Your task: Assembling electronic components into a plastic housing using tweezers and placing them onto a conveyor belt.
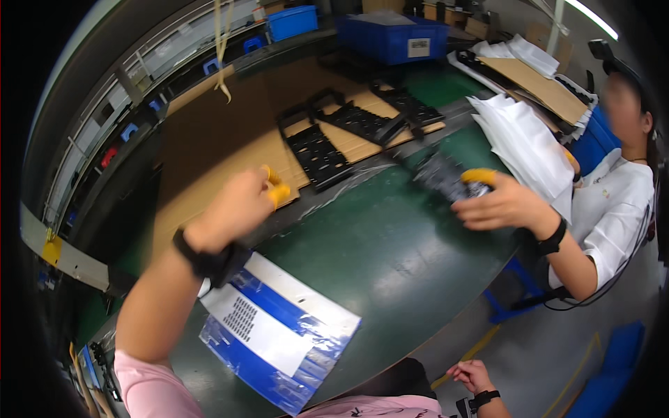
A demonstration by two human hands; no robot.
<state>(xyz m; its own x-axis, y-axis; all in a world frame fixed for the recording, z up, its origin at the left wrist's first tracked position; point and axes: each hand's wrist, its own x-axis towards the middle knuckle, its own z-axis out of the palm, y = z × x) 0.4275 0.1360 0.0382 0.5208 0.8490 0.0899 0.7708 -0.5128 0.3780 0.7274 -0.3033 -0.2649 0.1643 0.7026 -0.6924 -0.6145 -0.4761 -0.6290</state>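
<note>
My left hand (240,203) reaches over the edge of a brown cardboard sheet (202,171), its fingers curled in and yellow covers on some fingertips. Nothing shows in it. Low at the right, my right hand (473,376) hangs off the table edge, fingers loosely bent and apart, holding nothing. Beneath my left wrist lies a blue and white printed sheet (272,334) in clear plastic. Black perforated metal frames (317,155) rest in a row on the cardboard. Across the table a co-worker's hand (502,202) holds a dark part (440,175), blurred by motion.
The green table (390,258) curves across the middle. A co-worker in white sits at the right beside white foam sheets (526,143). At the back stand a large blue bin (390,42) and another blue box (293,23). Pale straps (222,63) hang down at the upper left.
</note>
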